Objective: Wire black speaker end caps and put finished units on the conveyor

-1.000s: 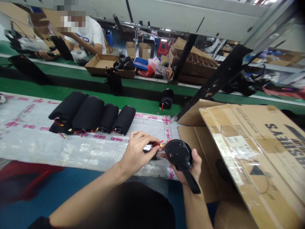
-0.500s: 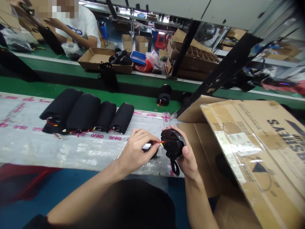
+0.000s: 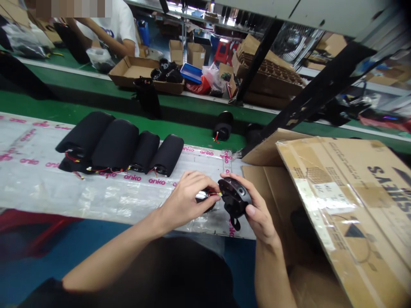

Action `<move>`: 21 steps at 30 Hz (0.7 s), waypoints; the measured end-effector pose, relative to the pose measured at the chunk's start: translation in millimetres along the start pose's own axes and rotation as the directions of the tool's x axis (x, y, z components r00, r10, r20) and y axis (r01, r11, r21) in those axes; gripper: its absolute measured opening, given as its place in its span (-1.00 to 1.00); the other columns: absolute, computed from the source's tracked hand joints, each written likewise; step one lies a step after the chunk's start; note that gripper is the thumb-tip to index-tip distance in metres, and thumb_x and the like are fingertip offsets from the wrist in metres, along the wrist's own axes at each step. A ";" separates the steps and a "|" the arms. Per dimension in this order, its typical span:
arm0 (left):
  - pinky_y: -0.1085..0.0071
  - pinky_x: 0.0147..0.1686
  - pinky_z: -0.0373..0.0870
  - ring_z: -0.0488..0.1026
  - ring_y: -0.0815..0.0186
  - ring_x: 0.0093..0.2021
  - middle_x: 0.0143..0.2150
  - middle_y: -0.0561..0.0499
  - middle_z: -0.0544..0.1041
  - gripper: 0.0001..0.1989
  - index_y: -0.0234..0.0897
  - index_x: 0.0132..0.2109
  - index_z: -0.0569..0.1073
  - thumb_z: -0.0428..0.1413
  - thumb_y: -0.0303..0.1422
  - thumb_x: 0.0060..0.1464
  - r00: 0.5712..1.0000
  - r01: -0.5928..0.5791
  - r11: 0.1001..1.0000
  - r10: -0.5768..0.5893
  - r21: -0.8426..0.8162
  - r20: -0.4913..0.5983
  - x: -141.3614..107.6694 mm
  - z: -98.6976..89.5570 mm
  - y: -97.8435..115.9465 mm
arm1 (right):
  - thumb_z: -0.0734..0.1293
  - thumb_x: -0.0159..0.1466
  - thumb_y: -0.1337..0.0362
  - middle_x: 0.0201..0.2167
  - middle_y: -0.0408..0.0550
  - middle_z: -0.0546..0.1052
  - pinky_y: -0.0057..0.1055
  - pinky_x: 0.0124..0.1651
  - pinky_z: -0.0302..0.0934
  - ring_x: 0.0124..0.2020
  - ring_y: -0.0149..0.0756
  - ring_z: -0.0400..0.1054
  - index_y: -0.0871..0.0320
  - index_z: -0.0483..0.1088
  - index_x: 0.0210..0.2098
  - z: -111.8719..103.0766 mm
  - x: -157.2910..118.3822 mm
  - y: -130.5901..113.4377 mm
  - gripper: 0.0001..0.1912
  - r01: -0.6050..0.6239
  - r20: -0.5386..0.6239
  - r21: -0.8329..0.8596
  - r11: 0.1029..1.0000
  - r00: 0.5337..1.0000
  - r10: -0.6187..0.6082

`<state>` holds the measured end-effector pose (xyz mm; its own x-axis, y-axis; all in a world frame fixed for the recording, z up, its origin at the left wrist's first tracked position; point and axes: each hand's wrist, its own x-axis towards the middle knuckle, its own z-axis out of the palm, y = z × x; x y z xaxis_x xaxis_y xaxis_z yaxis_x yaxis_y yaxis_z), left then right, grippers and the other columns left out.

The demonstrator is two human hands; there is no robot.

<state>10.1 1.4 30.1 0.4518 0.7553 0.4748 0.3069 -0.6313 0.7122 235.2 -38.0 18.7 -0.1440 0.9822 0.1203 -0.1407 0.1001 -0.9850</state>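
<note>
My right hand [image 3: 261,216] grips a black round end cap [image 3: 236,196] by its rim, with its inner side turned toward my left hand. A short black strap loop [image 3: 236,224] hangs from it. Pinched between the thumb and fingertips of my left hand [image 3: 186,199] are thin red wires with a small pale connector [image 3: 219,194], close against the cap. Whether the connector is plugged in, I cannot tell. Beneath my left hand lies a dark object with a shiny, whitish part [image 3: 201,196], mostly hidden.
Left of my hands, several black fabric-covered cylinders [image 3: 116,144] with wires at their near ends lie on the plastic-covered bench [image 3: 128,201]. Another black cylinder [image 3: 222,126] stands farther back. An open cardboard box [image 3: 349,192] is at right. Across the bench sits a person [image 3: 120,28].
My right hand has tilted the end cap, so more of its outer rim with buttons shows. My left hand keeps its pinch near the cap. The view has shifted slightly.
</note>
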 end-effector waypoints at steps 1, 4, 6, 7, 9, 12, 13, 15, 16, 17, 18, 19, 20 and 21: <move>0.22 0.02 0.35 0.59 0.25 -0.15 -0.21 0.06 0.68 -0.92 -0.20 -0.12 0.51 0.27 -0.43 0.33 1.000 -0.016 1.000 0.016 -0.001 -0.006 -0.5 0.7 -1.0 | 0.44 0.33 -0.17 0.33 0.03 0.55 0.11 0.50 0.16 0.36 0.17 0.41 -0.03 0.51 0.31 0.3 -0.4 0.9 -0.35 0.000 -0.002 -0.006 1.000 1.000 0.000; 0.21 -0.01 0.37 0.59 0.28 -0.25 -0.24 0.06 0.69 -0.94 -0.20 -0.13 0.51 0.24 -0.43 0.35 0.995 -0.058 0.998 0.060 0.025 -0.079 -2.6 6.3 -4.1 | 0.41 0.36 -0.17 0.32 0.04 0.56 0.11 0.47 0.21 0.33 0.15 0.44 -0.03 0.47 0.34 1.1 -2.4 2.6 -0.34 0.004 -0.013 -0.035 0.999 1.000 -0.004; 0.20 -0.04 0.37 0.61 0.28 -0.27 -0.25 0.05 0.70 -0.95 -0.20 -0.13 0.51 0.22 -0.43 0.36 0.988 -0.078 0.995 0.085 0.056 -0.130 -3.8 10.9 -6.0 | 0.43 0.34 -0.19 0.32 0.05 0.56 0.09 0.44 0.27 0.32 0.17 0.45 -0.03 0.47 0.34 2.5 -4.3 2.4 -0.32 0.016 -0.031 -0.064 0.998 0.999 -0.018; 0.20 -0.04 0.38 0.63 0.28 -0.27 -0.25 0.05 0.71 -0.95 -0.20 -0.14 0.51 0.21 -0.43 0.37 0.984 -0.091 0.993 0.101 0.075 -0.144 -4.3 12.7 -6.9 | 0.44 0.34 -0.19 0.32 0.05 0.56 0.07 0.42 0.30 0.32 0.17 0.45 -0.04 0.47 0.34 3.8 -5.5 1.7 -0.32 0.026 -0.046 -0.097 0.995 0.998 -0.031; 0.20 -0.03 0.37 0.67 0.28 -0.23 -0.22 0.05 0.74 -0.94 -0.19 -0.13 0.51 0.20 -0.45 0.38 0.978 -0.134 0.985 0.150 0.113 -0.144 -4.6 14.6 -8.3 | 0.45 0.36 -0.16 0.33 0.03 0.55 0.00 0.36 0.38 0.33 0.16 0.44 -0.06 0.46 0.35 7.4 -8.2 -0.9 -0.34 0.039 -0.086 -0.191 0.981 0.995 -0.056; 0.18 0.02 0.35 0.69 0.28 -0.17 -0.16 0.06 0.76 -0.90 -0.19 -0.10 0.52 0.19 -0.50 0.37 0.974 -0.187 0.970 0.204 0.153 -0.103 -4.7 12.8 -8.9 | 0.48 0.36 -0.09 0.37 -0.01 0.52 -0.13 0.21 0.50 0.35 0.12 0.43 -0.12 0.41 0.38 12.7 -11.9 -5.7 -0.35 0.031 -0.109 -0.271 0.962 0.992 -0.063; 0.17 0.04 0.34 0.69 0.28 -0.16 -0.15 0.05 0.76 -0.89 -0.19 -0.08 0.52 0.19 -0.51 0.37 0.974 -0.191 0.968 0.207 0.161 -0.092 -4.7 11.2 -8.6 | 0.49 0.36 -0.07 0.37 -0.01 0.51 -0.15 0.17 0.52 0.34 0.11 0.44 -0.13 0.40 0.39 13.7 -12.5 -7.0 -0.34 0.030 -0.095 -0.264 0.964 0.994 -0.057; 0.15 0.09 0.32 0.69 0.26 -0.11 -0.13 0.05 0.75 -0.86 -0.18 -0.05 0.52 0.17 -0.53 0.36 0.978 -0.180 0.968 0.195 0.174 -0.075 -5.0 7.3 -7.6 | 0.51 0.34 -0.06 0.38 -0.01 0.50 -0.15 0.16 0.53 0.27 0.08 0.50 -0.14 0.39 0.40 14.2 -12.4 -8.6 -0.32 0.027 -0.060 -0.239 0.971 0.997 -0.042; 0.14 0.11 0.31 0.68 0.24 -0.07 -0.12 0.04 0.75 -0.85 -0.18 -0.03 0.52 0.17 -0.53 0.36 0.981 -0.168 0.971 0.181 0.173 -0.066 -5.2 5.1 -7.2 | 0.52 0.34 -0.05 0.38 0.00 0.50 -0.15 0.15 0.53 0.23 0.07 0.53 -0.13 0.39 0.40 13.9 -11.8 -9.0 -0.31 0.021 -0.053 -0.228 0.973 0.998 -0.034; 0.13 0.14 0.31 0.68 0.21 -0.02 -0.08 0.02 0.75 -0.84 -0.17 0.00 0.52 0.18 -0.51 0.36 0.986 -0.147 0.976 0.158 0.162 -0.056 -5.7 2.8 -6.9 | 0.53 0.33 -0.05 0.38 0.01 0.50 -0.15 0.13 0.54 0.18 0.05 0.55 -0.13 0.40 0.39 13.6 -11.1 -9.4 -0.31 0.012 -0.055 -0.218 0.976 0.998 -0.024; 0.12 0.16 0.32 0.66 0.18 0.03 -0.04 -0.01 0.74 -0.82 -0.17 0.04 0.52 0.19 -0.49 0.35 0.991 -0.115 0.984 0.123 0.138 -0.051 -6.3 0.5 -7.0 | 0.54 0.32 -0.04 0.35 0.03 0.52 -0.16 0.09 0.55 0.13 0.04 0.58 -0.11 0.40 0.39 13.5 -10.4 -9.7 -0.30 0.001 -0.062 -0.204 0.979 0.998 -0.013; 0.13 0.17 0.33 0.65 0.16 0.06 0.00 -0.03 0.73 -0.80 -0.18 0.07 0.51 0.22 -0.46 0.34 0.995 -0.076 0.992 0.082 0.102 -0.049 -7.2 -1.7 -7.4 | 0.56 0.30 -0.03 0.31 0.05 0.56 -0.16 0.05 0.56 0.08 0.03 0.60 -0.10 0.40 0.39 13.7 -9.9 -10.1 -0.28 -0.012 -0.068 -0.186 0.982 0.998 -0.001; 0.13 0.17 0.35 0.63 0.14 0.09 0.01 -0.05 0.72 -0.80 -0.18 0.07 0.52 0.24 -0.43 0.33 0.998 -0.038 0.997 0.041 0.060 -0.047 -8.3 -3.5 -8.2 | 0.58 0.27 -0.01 0.24 0.06 0.60 -0.16 0.02 0.57 0.02 0.01 0.61 -0.08 0.40 0.39 14.4 -9.8 -10.4 -0.25 -0.027 -0.066 -0.163 0.986 0.998 0.017; 0.14 0.18 0.37 0.63 0.13 0.10 -0.01 -0.05 0.72 -0.82 -0.18 0.04 0.53 0.25 -0.42 0.32 0.999 -0.009 1.000 0.010 0.021 -0.044 -9.6 -4.8 -9.2 | 0.61 0.24 0.03 0.17 0.06 0.63 -0.16 -0.01 0.57 -0.04 -0.01 0.62 -0.08 0.39 0.40 15.7 -10.0 -10.8 -0.21 -0.047 -0.055 -0.140 0.989 0.998 0.040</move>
<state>-1.0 0.7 21.4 0.4173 0.7560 0.5044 0.3204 -0.6418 0.6968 222.8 -51.4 30.1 -0.0958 0.9927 0.0739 0.0045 0.0746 -0.9972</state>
